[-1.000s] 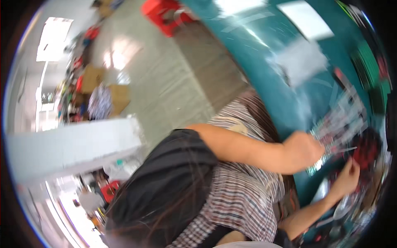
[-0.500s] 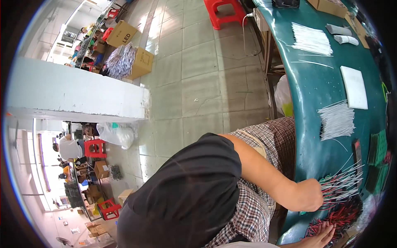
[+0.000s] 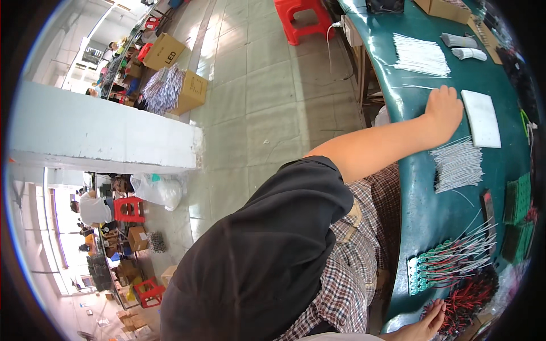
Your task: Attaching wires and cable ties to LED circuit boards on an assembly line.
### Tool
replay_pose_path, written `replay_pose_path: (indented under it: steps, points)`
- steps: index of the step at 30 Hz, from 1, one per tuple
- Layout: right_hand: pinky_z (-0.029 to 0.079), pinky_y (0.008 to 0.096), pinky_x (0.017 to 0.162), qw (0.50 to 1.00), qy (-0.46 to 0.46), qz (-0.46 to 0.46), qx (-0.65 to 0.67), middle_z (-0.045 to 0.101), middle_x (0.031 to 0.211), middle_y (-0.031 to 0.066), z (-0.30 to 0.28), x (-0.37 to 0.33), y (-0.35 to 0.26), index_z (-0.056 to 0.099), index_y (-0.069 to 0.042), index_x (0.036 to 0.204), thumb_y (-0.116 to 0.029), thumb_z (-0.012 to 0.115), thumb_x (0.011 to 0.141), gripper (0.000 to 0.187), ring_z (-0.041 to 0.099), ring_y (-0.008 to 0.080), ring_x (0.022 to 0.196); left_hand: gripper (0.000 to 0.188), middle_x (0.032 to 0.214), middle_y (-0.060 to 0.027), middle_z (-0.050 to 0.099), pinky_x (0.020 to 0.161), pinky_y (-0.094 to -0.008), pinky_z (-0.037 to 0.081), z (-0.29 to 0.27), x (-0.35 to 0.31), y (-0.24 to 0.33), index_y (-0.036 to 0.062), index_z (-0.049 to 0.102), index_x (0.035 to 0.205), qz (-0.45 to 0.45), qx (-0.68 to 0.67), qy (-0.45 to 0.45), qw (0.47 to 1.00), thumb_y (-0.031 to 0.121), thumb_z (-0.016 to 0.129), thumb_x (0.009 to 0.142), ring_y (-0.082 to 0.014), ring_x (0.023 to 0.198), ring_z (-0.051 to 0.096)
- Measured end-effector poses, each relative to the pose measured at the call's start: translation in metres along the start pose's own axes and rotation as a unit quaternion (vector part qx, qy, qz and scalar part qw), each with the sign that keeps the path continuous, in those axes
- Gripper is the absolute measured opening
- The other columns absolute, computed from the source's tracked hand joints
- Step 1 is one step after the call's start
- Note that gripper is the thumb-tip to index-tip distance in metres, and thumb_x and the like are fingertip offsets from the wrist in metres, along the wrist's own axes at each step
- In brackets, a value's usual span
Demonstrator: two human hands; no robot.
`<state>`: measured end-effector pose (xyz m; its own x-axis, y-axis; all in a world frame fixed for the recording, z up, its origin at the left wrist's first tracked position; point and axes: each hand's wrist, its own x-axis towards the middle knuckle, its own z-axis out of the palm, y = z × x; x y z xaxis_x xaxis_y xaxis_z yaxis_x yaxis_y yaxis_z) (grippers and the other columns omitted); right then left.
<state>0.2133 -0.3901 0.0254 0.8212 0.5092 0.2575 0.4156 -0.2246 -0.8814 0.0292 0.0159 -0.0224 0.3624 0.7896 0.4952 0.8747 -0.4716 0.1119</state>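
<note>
My left hand point(image 3: 445, 113) is over the table between two bundles of white wires, its fingers curled and closed near a loose white wire point(image 3: 416, 86). Whatever they grip is hidden. The far bundle point(image 3: 421, 55) lies beyond that hand, the nearer bundle point(image 3: 459, 165) on the near side of it. A green circuit board panel point(image 3: 414, 275) lies closer to me, with red and white wires point(image 3: 460, 253) spreading from it to the right. At the bottom edge my right hand point(image 3: 424, 327) has its fingers stretched out against a pile of red and black wires point(image 3: 469, 304).
A white foam block point(image 3: 482, 119) lies right of my left hand. Green racks point(image 3: 517, 199) stand along the table's far side. Two wrapped wire bundles point(image 3: 469, 54) and a cardboard box point(image 3: 443, 8) sit further up. A red stool point(image 3: 301, 20) stands on the floor.
My left hand has left the circuit board panel and swung up the table to the white wire bundles, uncovering the panel. My right hand stays by the red and black wires.
</note>
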Motion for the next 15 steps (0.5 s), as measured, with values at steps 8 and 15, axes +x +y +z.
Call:
replay_pose_path:
  steps: [8, 15]
  points:
    - [0.061, 0.0299, 0.066, 0.998, 0.007, 0.055, 0.024, 0.073, 0.090, 0.0205, 0.001, -0.002, 0.006, 0.070, 0.010, 0.106, -0.004, 0.073, 0.089, 0.022, 0.071, 0.0239, 0.074, 0.022, 0.100, -0.0112, 0.060, 0.073, -0.0345, 0.045, -0.001, 0.011, -0.006, 0.0061, 0.070, 0.094, 0.002, 0.020, -0.036, 0.999, 0.015, 0.072, 0.074, -0.0246, 0.094, 0.058]
    - [0.062, 0.0301, 0.065, 0.998, 0.030, 0.054, 0.004, 0.072, 0.087, 0.0210, 0.001, -0.001, 0.005, 0.068, 0.011, 0.101, -0.003, 0.075, 0.087, 0.021, 0.071, 0.0240, 0.072, 0.025, 0.103, -0.0094, 0.059, 0.075, -0.0337, 0.042, 0.012, 0.022, -0.011, 0.0066, 0.072, 0.100, -0.014, 0.026, -0.060, 0.998, 0.017, 0.071, 0.077, -0.0237, 0.098, 0.055]
